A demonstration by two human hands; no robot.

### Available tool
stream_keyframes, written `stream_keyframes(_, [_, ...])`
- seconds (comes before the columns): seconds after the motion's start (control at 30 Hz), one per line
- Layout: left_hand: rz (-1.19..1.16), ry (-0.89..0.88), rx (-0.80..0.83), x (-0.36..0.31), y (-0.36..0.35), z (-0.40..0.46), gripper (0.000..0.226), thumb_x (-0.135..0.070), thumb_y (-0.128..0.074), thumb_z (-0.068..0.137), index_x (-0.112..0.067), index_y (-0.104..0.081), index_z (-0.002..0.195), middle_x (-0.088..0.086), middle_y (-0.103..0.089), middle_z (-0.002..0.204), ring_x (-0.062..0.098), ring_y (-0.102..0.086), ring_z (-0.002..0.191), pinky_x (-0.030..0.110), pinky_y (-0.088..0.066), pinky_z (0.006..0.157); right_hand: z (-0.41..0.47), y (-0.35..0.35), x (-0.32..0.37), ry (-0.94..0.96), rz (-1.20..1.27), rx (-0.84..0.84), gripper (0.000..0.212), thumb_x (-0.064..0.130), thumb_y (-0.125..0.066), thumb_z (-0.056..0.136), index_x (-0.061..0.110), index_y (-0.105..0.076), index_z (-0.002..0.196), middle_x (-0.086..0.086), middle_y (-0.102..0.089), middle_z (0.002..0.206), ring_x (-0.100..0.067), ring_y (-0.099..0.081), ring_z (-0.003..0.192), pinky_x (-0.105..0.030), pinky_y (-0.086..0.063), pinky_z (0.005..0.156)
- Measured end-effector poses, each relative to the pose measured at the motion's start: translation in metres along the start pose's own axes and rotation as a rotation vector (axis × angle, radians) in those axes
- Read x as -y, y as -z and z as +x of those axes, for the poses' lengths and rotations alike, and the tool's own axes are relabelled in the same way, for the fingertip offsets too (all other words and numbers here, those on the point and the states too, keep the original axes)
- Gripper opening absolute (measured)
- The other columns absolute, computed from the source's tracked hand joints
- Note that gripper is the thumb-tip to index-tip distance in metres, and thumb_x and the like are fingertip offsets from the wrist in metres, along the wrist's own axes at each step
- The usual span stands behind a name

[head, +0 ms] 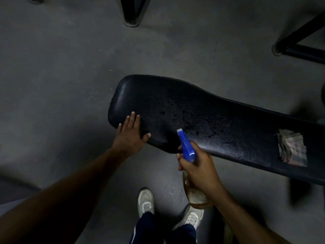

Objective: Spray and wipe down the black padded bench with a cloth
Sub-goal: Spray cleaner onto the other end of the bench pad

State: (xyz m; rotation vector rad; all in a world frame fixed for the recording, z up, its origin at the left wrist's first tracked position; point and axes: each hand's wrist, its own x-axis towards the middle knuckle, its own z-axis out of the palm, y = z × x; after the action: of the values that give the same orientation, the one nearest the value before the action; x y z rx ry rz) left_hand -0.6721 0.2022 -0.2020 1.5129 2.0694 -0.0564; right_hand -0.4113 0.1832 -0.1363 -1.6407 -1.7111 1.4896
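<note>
The black padded bench [202, 113] runs from the centre out to the right edge, its surface dotted with wet droplets near the middle. My left hand [131, 132] lies flat on the bench's near left corner, fingers spread. My right hand [197, 166] grips a spray bottle [186, 147] with a blue trigger head and a clear body holding amber liquid; the nozzle points at the bench top. A folded checked cloth [292, 149] lies on the bench at the right, apart from both hands.
Grey concrete floor all around. A black metal equipment leg [131, 14] stands at the top centre, and a black frame with a foot [284, 48] is at the upper right. My white shoes [146, 201] stand just below the bench.
</note>
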Motion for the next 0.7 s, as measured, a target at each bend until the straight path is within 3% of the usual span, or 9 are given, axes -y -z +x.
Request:
stream_keyframes(0.2, [0.035,0.06,0.077,0.033,0.008,0.011,0.094,-0.063,-0.041,0.095,-0.018,0.01,0.159,0.006,0.02,0.166,0.026,0.013,0.154,0.05,0.001,0.124,0.003,-0.021,0.005,-0.045,0.049,-0.061,0.013,0.023,-0.075,0.093,0.03,-0.066,0.099,-0.003,-0.073,0.076,-0.016,-0.075,0.065,-0.049,-0.061,0.079])
stream_keyframes(0.43, [0.043,0.024,0.137,0.036,0.015,0.014,0.102,-0.066,-0.046,0.091,-0.018,0.013,0.158,0.006,0.023,0.165,0.028,0.014,0.153,0.049,-0.002,0.124,0.036,-0.022,0.03,-0.049,0.161,-0.149,0.024,0.048,-0.07,0.078,0.032,-0.067,0.095,-0.002,-0.071,0.079,-0.022,-0.075,0.061,-0.061,-0.063,0.075])
stream_keyframes(0.6, [0.035,0.003,0.177,0.041,0.021,0.014,0.104,-0.064,-0.05,0.09,-0.019,0.014,0.158,0.005,0.024,0.165,0.026,0.016,0.153,0.05,-0.001,0.124,0.06,-0.038,0.054,0.026,0.059,-0.115,0.009,0.028,-0.075,0.09,0.026,-0.066,0.093,-0.005,-0.073,0.074,-0.017,-0.075,0.06,-0.056,-0.063,0.075])
stream_keyframes(0.7, [0.032,-0.008,0.19,0.044,0.022,0.016,0.105,-0.065,-0.052,0.089,-0.021,0.015,0.157,0.004,0.024,0.165,0.026,0.016,0.153,0.051,-0.001,0.123,0.066,-0.052,0.063,0.066,0.009,-0.06,0.009,0.028,-0.074,0.092,0.027,-0.066,0.096,-0.003,-0.074,0.073,-0.014,-0.075,0.062,-0.055,-0.062,0.077])
